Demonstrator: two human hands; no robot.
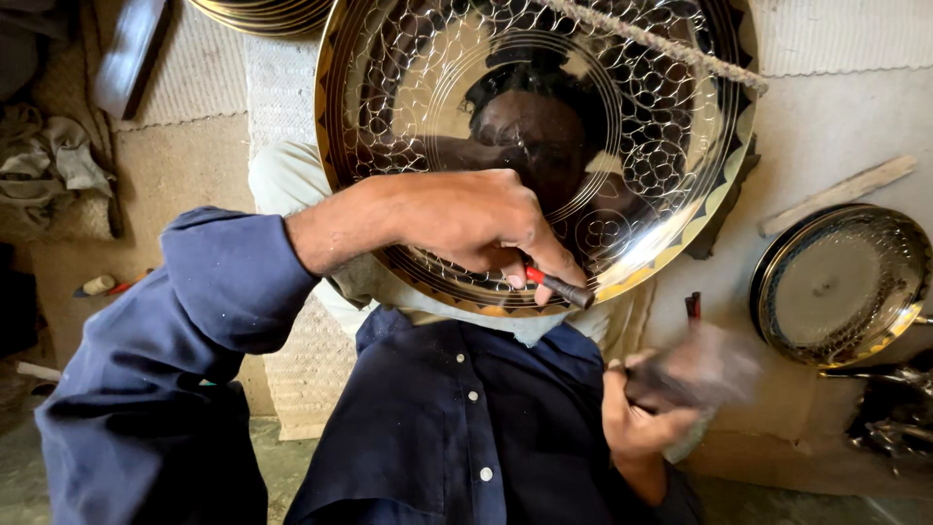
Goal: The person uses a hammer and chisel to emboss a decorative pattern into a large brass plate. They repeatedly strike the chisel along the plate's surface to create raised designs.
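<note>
- The left hand (476, 226) is closed around a small chisel (561, 288) with a red band, its dark tip resting at the lower rim of the large brass plate (408, 78).
- The large brass plate stands tilted against the person's lap, its polished face engraved with circles and mirroring a head.
- The right hand (637, 418) grips a dark, blurred tool (695, 369), perhaps a hammer, held near the chisel, below and to its right.
- A smaller engraved plate (841, 284) lies on the floor at right, beside a wooden stick (841, 192).
- A rope (651, 41) crosses the large plate's top.
</note>
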